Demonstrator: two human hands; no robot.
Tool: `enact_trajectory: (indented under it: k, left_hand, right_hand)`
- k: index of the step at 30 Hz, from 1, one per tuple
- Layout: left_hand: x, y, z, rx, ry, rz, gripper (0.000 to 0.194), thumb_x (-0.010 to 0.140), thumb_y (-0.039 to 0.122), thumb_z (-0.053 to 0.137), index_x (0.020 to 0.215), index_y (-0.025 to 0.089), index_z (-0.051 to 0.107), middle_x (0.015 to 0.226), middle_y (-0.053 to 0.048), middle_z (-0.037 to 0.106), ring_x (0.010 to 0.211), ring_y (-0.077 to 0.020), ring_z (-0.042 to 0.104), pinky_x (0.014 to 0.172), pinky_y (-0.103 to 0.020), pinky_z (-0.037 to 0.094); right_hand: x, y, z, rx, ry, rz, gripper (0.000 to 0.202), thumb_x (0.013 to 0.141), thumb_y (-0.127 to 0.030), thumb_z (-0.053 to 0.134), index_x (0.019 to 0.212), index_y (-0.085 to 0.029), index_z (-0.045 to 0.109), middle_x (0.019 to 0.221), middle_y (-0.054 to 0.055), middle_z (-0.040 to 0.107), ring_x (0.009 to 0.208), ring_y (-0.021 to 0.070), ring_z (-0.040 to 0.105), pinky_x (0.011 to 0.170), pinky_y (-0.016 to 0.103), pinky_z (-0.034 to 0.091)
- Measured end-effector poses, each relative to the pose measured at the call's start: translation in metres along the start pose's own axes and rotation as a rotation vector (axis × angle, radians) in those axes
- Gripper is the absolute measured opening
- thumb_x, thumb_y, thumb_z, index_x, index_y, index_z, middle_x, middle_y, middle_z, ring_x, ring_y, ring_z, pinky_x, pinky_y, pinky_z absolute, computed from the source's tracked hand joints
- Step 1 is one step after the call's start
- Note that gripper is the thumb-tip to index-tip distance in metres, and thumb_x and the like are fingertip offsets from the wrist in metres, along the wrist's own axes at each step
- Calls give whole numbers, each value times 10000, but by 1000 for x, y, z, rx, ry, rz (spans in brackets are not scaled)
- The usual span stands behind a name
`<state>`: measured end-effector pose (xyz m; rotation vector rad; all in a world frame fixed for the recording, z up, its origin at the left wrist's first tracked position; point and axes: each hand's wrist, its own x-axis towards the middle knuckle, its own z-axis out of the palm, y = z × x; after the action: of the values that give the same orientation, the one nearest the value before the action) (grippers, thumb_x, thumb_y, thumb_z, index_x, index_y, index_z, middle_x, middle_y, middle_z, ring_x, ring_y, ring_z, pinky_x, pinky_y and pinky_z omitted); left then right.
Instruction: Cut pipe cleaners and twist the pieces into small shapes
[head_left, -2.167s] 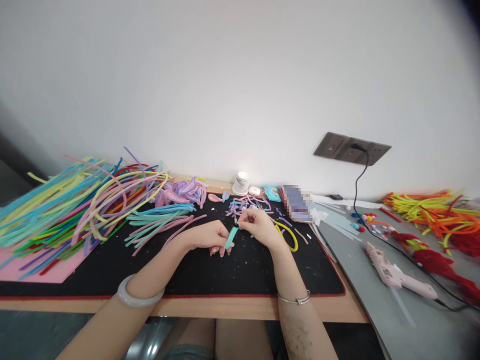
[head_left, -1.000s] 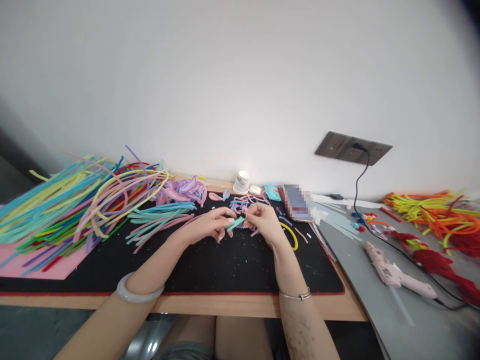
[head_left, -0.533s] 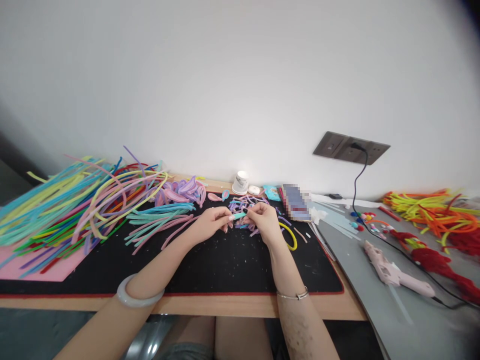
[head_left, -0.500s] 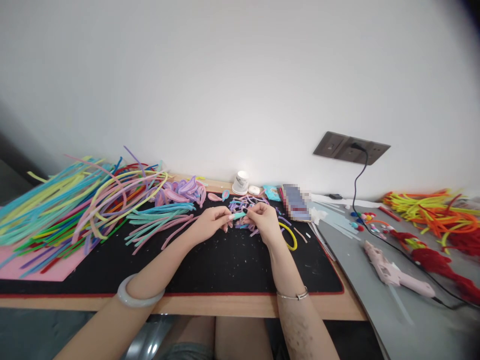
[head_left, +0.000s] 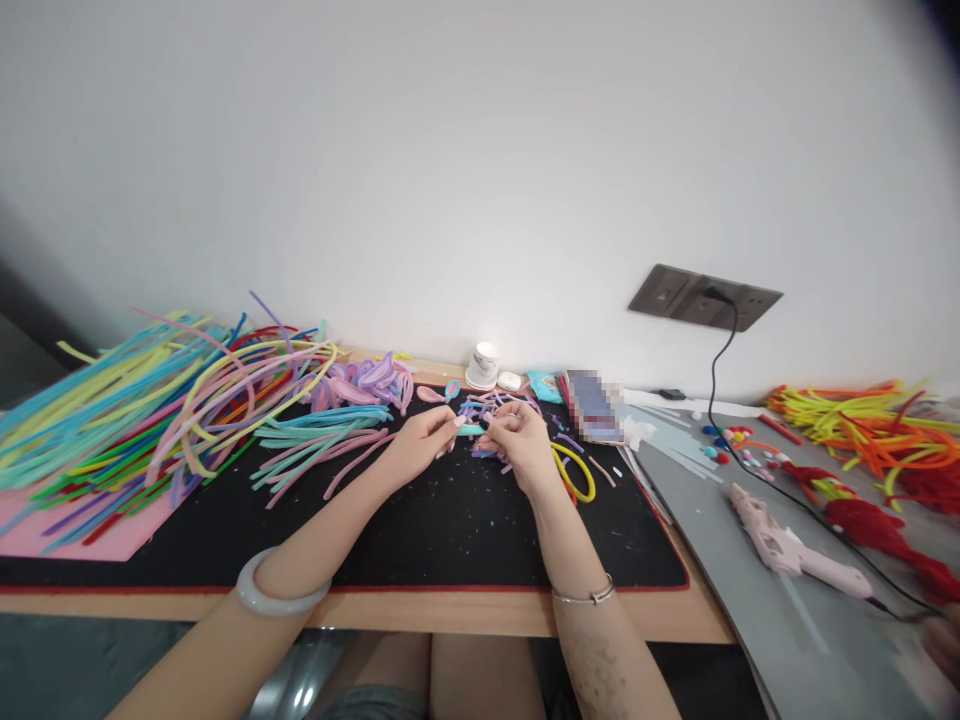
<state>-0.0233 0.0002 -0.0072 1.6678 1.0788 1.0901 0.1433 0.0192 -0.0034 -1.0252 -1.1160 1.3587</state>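
A short mint-green pipe cleaner piece [head_left: 470, 430] is stretched between my hands above the black mat [head_left: 420, 540]. Its left end is pinched by my left hand [head_left: 424, 445], its right end by my right hand [head_left: 519, 440]. Behind them lies a heap of cut purple and pink pipe cleaner pieces [head_left: 495, 402], partly covered by my right hand. Yellow-handled scissors [head_left: 576, 472] rest just right of that hand, mostly hidden. Left of my left hand are blue, mint and pink pipe cleaners [head_left: 322, 440] and bent pink and purple loops [head_left: 371, 380].
A big pile of coloured pipe cleaners [head_left: 165, 400] covers the left side. A white cup [head_left: 482, 366], a white case [head_left: 510, 381] and a phone [head_left: 592, 405] stand along the back. On the grey table at right lies a pink glue gun [head_left: 795, 550]; a blurred hand [head_left: 941, 640] shows there.
My hands have shifted slightly and turned the mint-green piece to lie more level. A blurred hand has come in at the lower right edge.
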Motion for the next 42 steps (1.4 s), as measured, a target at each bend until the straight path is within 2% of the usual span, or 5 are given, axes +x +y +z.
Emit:
enact_trajectory:
  k: [13, 22, 32, 38, 42]
  left_hand:
    - [6, -15, 2, -72, 182, -4, 222, 820, 369, 469, 710, 184, 414, 534, 52, 489, 457, -74, 413, 473, -198, 316]
    - [4, -4, 3, -441, 69, -82, 320, 734, 360, 611, 971, 151, 566, 690, 18, 527, 604, -81, 464, 597, -208, 381]
    - [1, -6, 10, -642, 52, -118, 282, 775, 393, 566, 869, 132, 618, 661, 20, 473, 627, -78, 448, 651, -222, 402]
    - [4, -6, 7, -662, 187, -110, 265, 759, 392, 578, 693, 136, 550, 688, 18, 509, 641, -88, 478, 634, -219, 408]
    - [7, -10, 5, -751, 269, -159, 246, 736, 381, 601, 711, 144, 542, 741, -3, 565, 721, -109, 538, 718, -250, 436]
  right_hand:
    - [-4, 5, 11, 26, 46, -22, 243, 584, -154, 667, 734, -164, 476, 489, -63, 569, 457, 122, 619, 489, 223, 545]
    - [-5, 9, 10, 292, 37, 114, 262, 557, -125, 696, 732, -165, 505, 506, -52, 562, 507, 108, 619, 543, 211, 551]
    - [-13, 11, 25, 417, -32, 207, 291, 544, -142, 723, 730, -170, 502, 558, -42, 585, 529, 94, 615, 580, 199, 541]
    - [-18, 9, 31, 231, -107, 186, 258, 612, -206, 681, 779, -173, 487, 581, -33, 586, 575, 135, 650, 584, 242, 545]
    - [-14, 6, 32, -92, -15, 20, 161, 704, -262, 574, 793, -183, 465, 666, -13, 597, 470, 96, 590, 425, 196, 490]
